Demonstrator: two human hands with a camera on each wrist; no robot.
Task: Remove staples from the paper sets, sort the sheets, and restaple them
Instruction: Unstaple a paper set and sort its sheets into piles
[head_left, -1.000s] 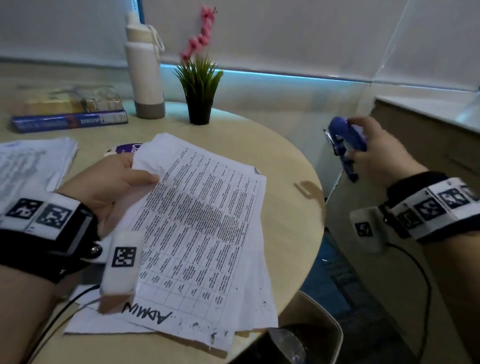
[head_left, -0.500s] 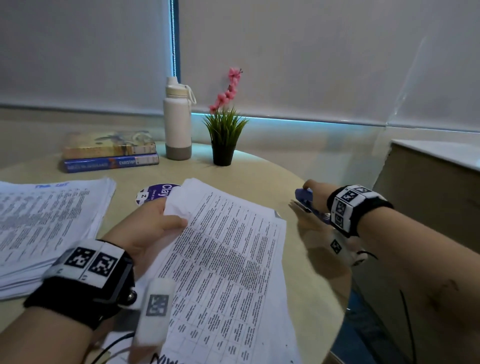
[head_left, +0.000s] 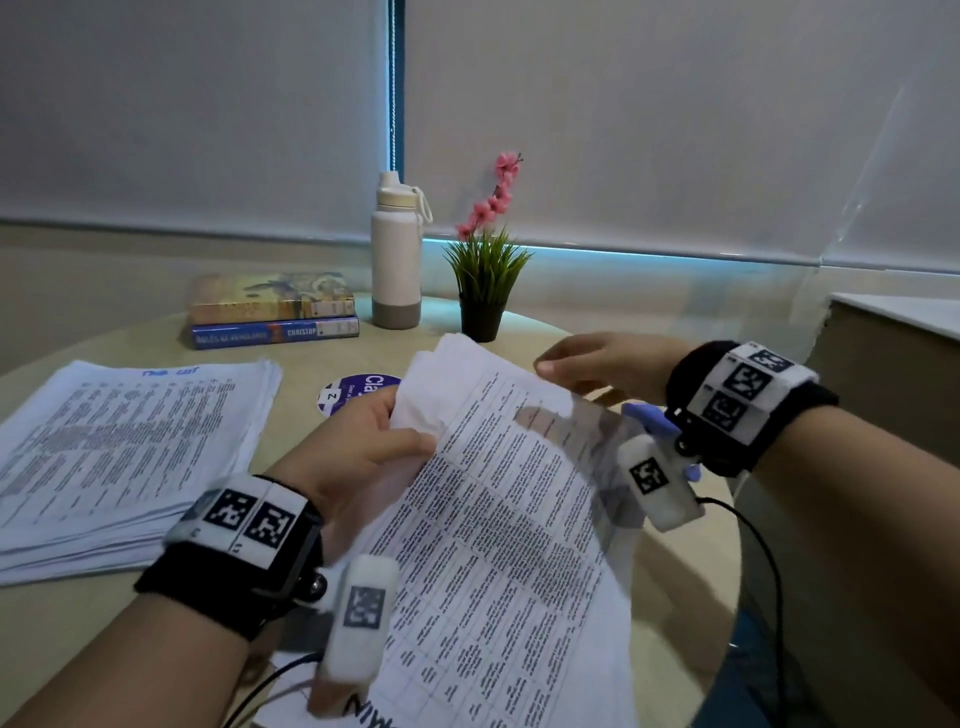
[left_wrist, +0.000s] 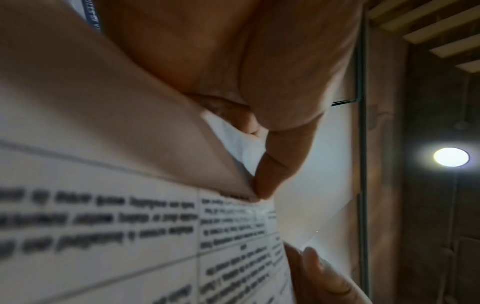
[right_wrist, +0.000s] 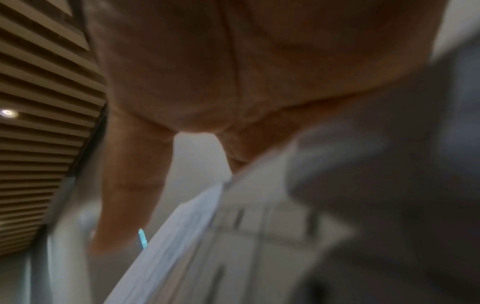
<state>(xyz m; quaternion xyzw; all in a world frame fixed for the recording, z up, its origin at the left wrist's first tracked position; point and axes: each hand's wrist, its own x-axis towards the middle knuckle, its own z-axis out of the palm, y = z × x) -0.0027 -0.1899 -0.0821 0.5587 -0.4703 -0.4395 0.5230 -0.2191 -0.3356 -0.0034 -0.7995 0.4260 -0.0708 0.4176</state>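
My left hand (head_left: 410, 436) pinches the top-left corner of a printed paper set (head_left: 493, 519), thumb on top, and holds that end raised off the round table (head_left: 675, 571). In the left wrist view the thumb (left_wrist: 272, 164) presses on the curled corner of the paper set (left_wrist: 130, 226). My right hand (head_left: 571, 369) reaches over the set's far right edge with straight fingers and holds nothing; whether it touches the paper is unclear. The right wrist view is blurred, showing the fingers (right_wrist: 130, 185) spread above the sheets (right_wrist: 233, 226). A blue staple remover (head_left: 649, 415) lies under my right wrist, partly hidden.
A thick stack of printed sheets (head_left: 119, 457) lies at the left. Behind are two books (head_left: 270, 312), a white bottle (head_left: 395, 260) and a small potted plant (head_left: 485, 275). A purple round disc (head_left: 358, 395) sits by my left hand. A counter (head_left: 893, 353) stands to the right.
My right hand came in from the right with the blue staple remover, let it go on the table and reached to the paper's far edge. My left hand lifted the corner.
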